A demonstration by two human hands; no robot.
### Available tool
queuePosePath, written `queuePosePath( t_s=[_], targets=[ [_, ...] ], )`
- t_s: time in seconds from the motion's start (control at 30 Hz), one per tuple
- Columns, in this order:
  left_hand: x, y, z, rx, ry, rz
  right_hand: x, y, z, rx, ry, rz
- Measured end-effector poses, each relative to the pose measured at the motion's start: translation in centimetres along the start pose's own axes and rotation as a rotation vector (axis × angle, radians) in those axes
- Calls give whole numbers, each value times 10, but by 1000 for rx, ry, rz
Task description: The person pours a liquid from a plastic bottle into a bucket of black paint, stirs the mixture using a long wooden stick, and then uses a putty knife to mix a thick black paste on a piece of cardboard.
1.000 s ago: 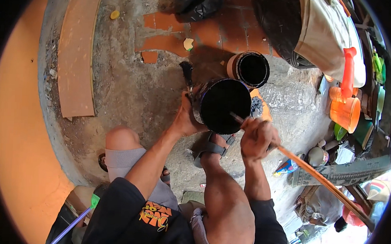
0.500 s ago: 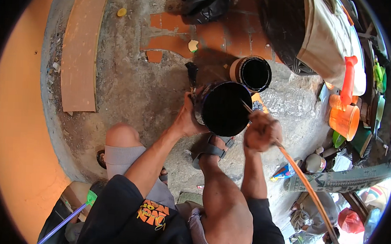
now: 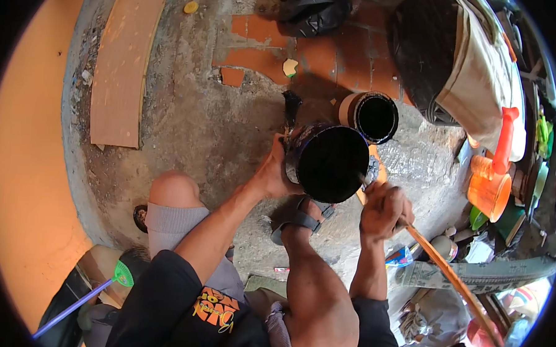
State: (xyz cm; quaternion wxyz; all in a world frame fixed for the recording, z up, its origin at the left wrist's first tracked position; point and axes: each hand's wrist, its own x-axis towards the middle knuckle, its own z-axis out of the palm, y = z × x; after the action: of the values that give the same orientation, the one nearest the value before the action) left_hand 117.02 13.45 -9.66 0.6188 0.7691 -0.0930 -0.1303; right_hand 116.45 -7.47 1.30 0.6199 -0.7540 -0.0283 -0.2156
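My left hand (image 3: 277,172) is wrapped round the left side of a large can (image 3: 294,165) whose inside looks black. In my closed right hand (image 3: 385,210) is a long thin wooden stick (image 3: 443,265). Its near end slants down toward my right, while the other end meets the can's right rim, its tip lost against the dark inside. Just beyond stands a smaller can (image 3: 350,108), also dark inside. A black-coated brush-like piece (image 3: 291,106) shows beside the large can, above my left hand. What the large can rests on is hidden.
Orange-brown tiles (image 3: 320,57) and a black plastic bag (image 3: 313,14) lie at the far side. A long board (image 3: 122,73) lies along the left wall. On the right are an orange dipper (image 3: 489,192), a draped pale cloth (image 3: 478,70) and a rolled mat (image 3: 484,277).
The stick's tip has gone from over the middle of the large can to its right rim, as my right hand moved toward me. My left hand keeps its grip. The whole view has shifted slightly.
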Motion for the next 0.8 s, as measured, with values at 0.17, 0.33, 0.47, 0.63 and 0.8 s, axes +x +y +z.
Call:
queuePosePath(
  t_s=[0.17,0.33,0.47,0.63,0.8],
  targets=[
    [-1,-4,-7,3,39,73,-10,0,42,10,-9,114],
    [8,7,6,20,-14,-10,-20,35,-9,-18,392,142],
    [1,-1,-2,-22,12,53,-35,-9,16,235,82,259],
    [9,11,-2,30,-32,-70,-15,8,4,34,129,209],
    [7,-2,1,-25,33,227,-28,8,9,-211,29,147]
  ],
)
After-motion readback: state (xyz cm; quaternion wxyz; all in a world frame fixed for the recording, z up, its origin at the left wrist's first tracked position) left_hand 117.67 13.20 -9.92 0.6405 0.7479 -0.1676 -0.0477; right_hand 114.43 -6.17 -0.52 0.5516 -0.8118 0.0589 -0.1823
